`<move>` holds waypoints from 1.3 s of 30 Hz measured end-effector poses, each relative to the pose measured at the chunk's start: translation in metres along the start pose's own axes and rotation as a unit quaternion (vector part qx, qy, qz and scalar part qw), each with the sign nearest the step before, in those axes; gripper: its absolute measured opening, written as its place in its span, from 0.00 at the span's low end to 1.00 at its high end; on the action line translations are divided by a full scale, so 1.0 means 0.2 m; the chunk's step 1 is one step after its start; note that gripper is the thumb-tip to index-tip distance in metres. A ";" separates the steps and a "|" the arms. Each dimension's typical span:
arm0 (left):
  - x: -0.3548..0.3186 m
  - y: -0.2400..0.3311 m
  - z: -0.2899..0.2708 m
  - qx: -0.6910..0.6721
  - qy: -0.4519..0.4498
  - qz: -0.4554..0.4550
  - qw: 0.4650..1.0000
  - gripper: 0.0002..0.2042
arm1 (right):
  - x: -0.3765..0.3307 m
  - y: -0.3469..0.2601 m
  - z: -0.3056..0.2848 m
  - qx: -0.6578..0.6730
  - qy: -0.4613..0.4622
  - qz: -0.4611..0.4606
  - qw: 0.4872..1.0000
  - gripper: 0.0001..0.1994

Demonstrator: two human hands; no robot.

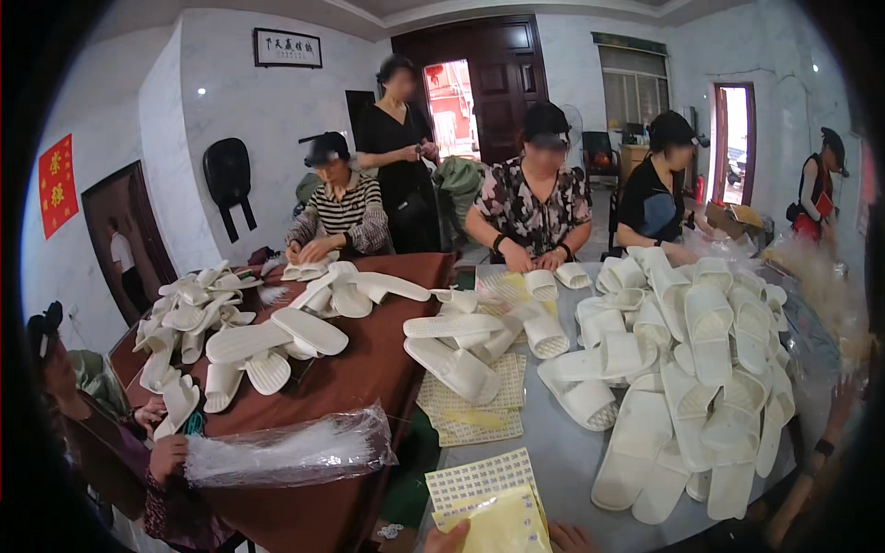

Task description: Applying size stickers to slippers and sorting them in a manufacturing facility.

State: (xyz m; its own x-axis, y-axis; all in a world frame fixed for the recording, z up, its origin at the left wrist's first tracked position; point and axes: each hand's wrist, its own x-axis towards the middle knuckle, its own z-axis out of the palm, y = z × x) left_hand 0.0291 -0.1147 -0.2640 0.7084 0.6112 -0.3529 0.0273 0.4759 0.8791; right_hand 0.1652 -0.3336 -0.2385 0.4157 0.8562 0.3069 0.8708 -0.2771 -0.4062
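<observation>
Two hands' grip pinches a glossy yellow sheet (505, 525) beside ribbed white slippers (710, 369).

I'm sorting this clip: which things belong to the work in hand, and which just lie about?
In hand:
left hand
right hand
yellow sheet
sticker sheet
white slippers

Lying about:
standing fan
framed picture
black bag on the wall

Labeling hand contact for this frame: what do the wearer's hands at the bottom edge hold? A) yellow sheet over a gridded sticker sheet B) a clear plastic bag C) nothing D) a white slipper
A: the left hand and right hand grip the yellow sheet lying over the gridded sticker sheet; the white slippers lie apart on the table.
</observation>
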 end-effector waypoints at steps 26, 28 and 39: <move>-0.06 0.01 -0.03 -0.006 -0.044 -0.072 0.996 0.16 | 0.00 0.00 0.01 0.010 0.014 0.015 1.000 0.25; -0.07 0.02 -0.02 -0.036 -0.044 -0.040 0.998 0.16 | 0.01 -0.01 0.01 0.005 0.020 0.013 1.000 0.23; -0.11 0.04 0.02 -0.071 0.017 -0.080 0.994 0.15 | 0.02 -0.02 -0.02 -0.007 0.049 0.002 0.999 0.18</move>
State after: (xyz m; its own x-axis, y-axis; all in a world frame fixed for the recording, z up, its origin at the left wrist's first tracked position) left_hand 0.0166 -0.1266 -0.2483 0.6782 0.5402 -0.4981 0.0364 0.6523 0.7571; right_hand 0.1650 -0.3307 -0.2318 0.4424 0.8081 0.3889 0.8723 -0.2868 -0.3961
